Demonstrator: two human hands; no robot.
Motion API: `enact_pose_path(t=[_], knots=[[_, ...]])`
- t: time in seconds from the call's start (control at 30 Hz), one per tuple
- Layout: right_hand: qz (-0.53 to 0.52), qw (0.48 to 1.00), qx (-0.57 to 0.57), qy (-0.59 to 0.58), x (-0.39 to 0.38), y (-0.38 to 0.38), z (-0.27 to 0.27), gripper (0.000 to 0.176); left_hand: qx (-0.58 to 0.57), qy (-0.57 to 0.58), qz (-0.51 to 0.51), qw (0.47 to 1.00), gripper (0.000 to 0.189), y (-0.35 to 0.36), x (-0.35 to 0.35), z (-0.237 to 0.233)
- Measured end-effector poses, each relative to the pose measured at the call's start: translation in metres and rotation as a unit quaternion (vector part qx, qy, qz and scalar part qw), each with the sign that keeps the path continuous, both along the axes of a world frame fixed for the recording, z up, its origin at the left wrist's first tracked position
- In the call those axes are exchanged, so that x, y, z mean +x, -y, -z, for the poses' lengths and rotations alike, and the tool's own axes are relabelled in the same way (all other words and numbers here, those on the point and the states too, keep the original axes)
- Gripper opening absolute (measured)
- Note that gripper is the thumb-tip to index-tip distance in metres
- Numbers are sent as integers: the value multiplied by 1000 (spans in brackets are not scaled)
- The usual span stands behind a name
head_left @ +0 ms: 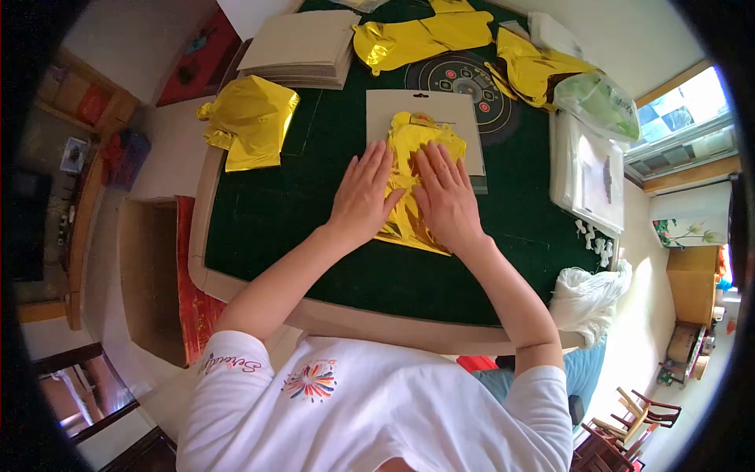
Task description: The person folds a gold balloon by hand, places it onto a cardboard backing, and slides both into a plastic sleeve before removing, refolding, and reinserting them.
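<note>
A flat, crinkled gold foil balloon (pixel 405 212) lies in front of me, partly over a beige card (pixel 381 110) with a hanging slot at its top edge. My left hand (pixel 364 189) rests flat on the foil's left side, fingers stretched out and pointing away from me. On the right side, my right hand (pixel 447 197) presses down in the same way, its fingers a little apart. Both palms hide part of the foil. Under the card's lower right corner shows the edge of a clear sleeve.
The table (pixel 291 236) has a green top. Around its edges are a stack of cards (pixel 295 47), more gold foil pieces (pixel 255 118), a pile of clear plastic sleeves (pixel 586 173), a green-white plastic bag (pixel 598 102) and white string (pixel 590 299). An open cardboard box (pixel 153 275) stands left.
</note>
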State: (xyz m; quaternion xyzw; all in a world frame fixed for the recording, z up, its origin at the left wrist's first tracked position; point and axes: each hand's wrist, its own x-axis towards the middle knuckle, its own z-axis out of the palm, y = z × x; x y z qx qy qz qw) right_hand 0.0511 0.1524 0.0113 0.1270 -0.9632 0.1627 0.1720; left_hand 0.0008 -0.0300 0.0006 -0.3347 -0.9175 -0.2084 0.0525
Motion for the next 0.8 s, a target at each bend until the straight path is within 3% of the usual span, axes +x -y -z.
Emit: enact_pose_path(t=[0.17,0.5,0.6,0.8], knots=[[55,998,38,9,-1,-1,15,48,-33,-11,14,999,67,-5,3,13],[52,998,37,5,-7,-5,19,47,-68,-10,32,997,67,-6,2,9],[48,998,26,-7,-8,-7,22,45,-86,-29,32,995,62,-6,-3,4],[52,998,25,9,-7,-7,17,45,-16,0,63,998,36,3,-31,3]])
